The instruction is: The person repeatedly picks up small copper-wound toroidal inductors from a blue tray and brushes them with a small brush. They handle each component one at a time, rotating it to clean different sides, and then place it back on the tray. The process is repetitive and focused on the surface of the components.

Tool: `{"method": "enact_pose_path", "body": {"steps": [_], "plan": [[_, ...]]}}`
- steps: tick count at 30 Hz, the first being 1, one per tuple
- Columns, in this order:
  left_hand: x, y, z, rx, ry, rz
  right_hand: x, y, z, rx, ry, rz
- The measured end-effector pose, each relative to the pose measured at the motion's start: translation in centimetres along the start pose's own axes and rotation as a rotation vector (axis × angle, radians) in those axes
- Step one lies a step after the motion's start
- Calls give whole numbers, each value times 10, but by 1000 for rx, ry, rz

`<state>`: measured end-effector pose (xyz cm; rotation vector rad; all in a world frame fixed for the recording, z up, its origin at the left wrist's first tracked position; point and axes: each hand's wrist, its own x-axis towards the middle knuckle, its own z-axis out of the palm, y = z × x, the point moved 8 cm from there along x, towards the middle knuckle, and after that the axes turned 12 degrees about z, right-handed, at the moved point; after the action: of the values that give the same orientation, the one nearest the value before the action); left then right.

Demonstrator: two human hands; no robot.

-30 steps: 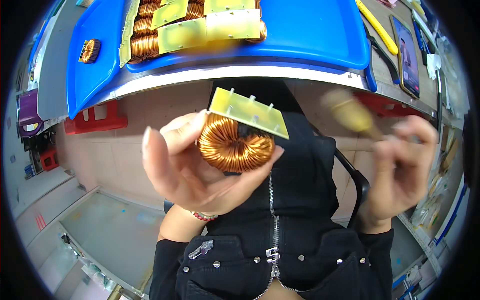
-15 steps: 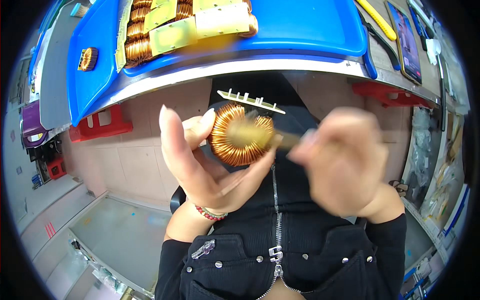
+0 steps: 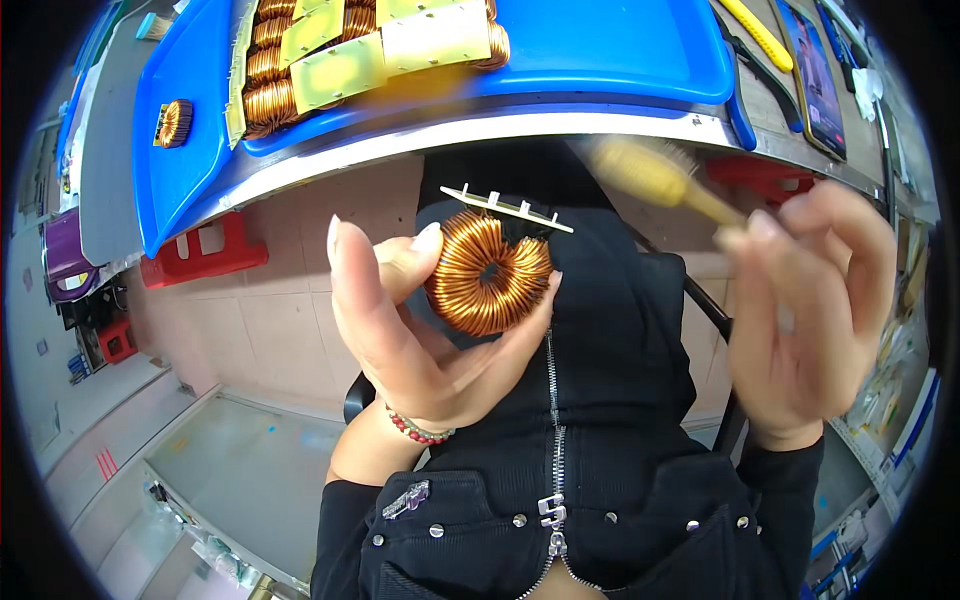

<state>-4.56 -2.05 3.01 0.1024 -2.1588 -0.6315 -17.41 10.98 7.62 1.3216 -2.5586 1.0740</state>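
Note:
My left hand [image 3: 410,340] grips a copper-wound toroidal coil [image 3: 462,285] between thumb and fingers, above my lap. The coil's round face and small dark centre hole are turned toward me. On its far side sits a pale, thin board [image 3: 520,209] with short pins, seen edge-on. Off to the right, my right hand [image 3: 805,310] pinches the thin handle of a yellowish brush [image 3: 645,172]. The brush head is blurred and points to the upper left, apart from the coil and near the table edge.
On the table, a blue tray [image 3: 610,50] bears several copper coils [image 3: 270,105] with yellow-green boards. A smaller coil [image 3: 175,123] lies in the blue tray section at left. Yellow-handled pliers [image 3: 758,38] and a phone [image 3: 812,90] lie at right. Red stools [image 3: 205,250] stand below.
My right hand has swung the brush away from the coil's face, up and to the right. The coil in my left hand has shifted only slightly.

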Motion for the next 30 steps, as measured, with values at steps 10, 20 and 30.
{"method": "enact_pose_path", "body": {"steps": [10, 20, 30], "plan": [[-1, -3, 5, 2, -40, -38, -4, -6, 20, -111, -162, -24], [13, 7, 11, -5, -234, -130, -40, -33, 39, 89, -81, -567], [24, 19, 13, -36, -322, 6, -38, -51, 57, 127, -183, -663]]}}
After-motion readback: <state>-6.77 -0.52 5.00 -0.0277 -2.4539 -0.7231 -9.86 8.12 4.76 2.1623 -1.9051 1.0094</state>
